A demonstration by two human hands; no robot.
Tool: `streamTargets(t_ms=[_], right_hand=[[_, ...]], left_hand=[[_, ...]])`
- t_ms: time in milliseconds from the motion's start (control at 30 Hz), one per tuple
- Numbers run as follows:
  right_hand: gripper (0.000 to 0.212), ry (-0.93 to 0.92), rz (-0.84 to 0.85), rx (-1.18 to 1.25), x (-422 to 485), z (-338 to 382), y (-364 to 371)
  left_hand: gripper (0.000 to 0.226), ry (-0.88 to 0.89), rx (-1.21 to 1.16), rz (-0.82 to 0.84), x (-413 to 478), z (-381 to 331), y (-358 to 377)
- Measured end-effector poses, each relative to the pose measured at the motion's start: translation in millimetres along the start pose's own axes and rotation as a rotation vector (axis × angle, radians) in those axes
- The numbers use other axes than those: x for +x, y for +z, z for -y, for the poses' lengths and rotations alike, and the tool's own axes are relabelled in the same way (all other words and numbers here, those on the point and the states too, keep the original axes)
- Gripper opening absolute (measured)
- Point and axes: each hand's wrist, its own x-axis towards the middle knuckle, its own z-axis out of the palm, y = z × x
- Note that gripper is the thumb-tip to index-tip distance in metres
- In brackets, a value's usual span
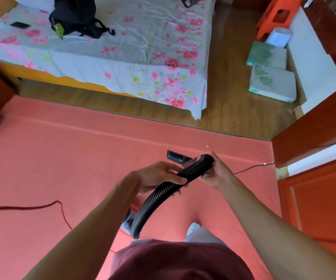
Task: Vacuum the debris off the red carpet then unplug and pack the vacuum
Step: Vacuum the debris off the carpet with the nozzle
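Maroon shirt (179,259) fills the bottom edge, just below the black ribbed hose (147,209). The left hand (157,176) curls its fingers round the hose's middle. The right hand (213,172) clasps its upper end, beside the nozzle (178,155). At the hose's lower end the vacuum body (129,219) sits, partly hidden, on the red carpet (62,158). Left of the hose trails a red cord (42,207), and right of it a thin dark cable (252,168).
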Motion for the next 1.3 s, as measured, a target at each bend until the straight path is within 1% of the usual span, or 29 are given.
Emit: streamTargets(t_ms=[67,167,300,433,533,700,800,900,1000,1167,1300], right_hand=[[0.041,0.024,-0.002,-0.011,5.8,22.9,-8.7],[0.032,0.043,-0.006,-0.010,9.1,55.3,-19.2],[0.022,0.066,-0.008,-0.055,21.2,93.4,-26.6],[0.029,0.052,-0.027,-0.073,36.1,115.4,-27.0],[0.035,0.028,-0.021,-0.016,45.7,124.7,-25.1],[0.026,0.011,-0.030,0.028,65.9,133.4,-17.9],[0.024,-0.007,-0.118,0.080,82.0,136.8,-20.1],[0.021,-0.008,-0.183,0.104,99.7,140.2,-26.2],[0.019,-0.009,-0.214,0.113,119.8,140.7,-27.4],[0.019,0.007,-0.258,0.161,158.7,134.3,-35.8],[0.020,0.023,-0.267,0.231,201.5,131.4,-48.0]], left_hand=[[0.031,-0.008,0.005,0.007,18.6,-12.1,10.8],[0.033,-0.025,0.017,-0.013,45.4,-30.4,22.5],[0.027,-0.023,0.014,-0.098,74.5,-47.5,40.6],[0.025,-0.015,-0.044,-0.171,95.1,-55.0,49.7],[0.024,-0.027,-0.075,-0.201,105.1,-57.9,46.1],[0.023,-0.049,-0.187,-0.189,129.8,-54.9,28.7],[0.030,-0.071,-0.150,-0.116,155.8,-52.6,14.5],[0.026,-0.088,-0.153,-0.067,178.4,-53.8,4.8],[0.030,-0.122,-0.139,-0.067,196.8,-55.5,-7.5],[0.023,-0.198,-0.187,-0.077,229.8,-41.3,-24.1],[0.030,-0.266,-0.212,-0.080,262.9,-25.5,-32.3]])
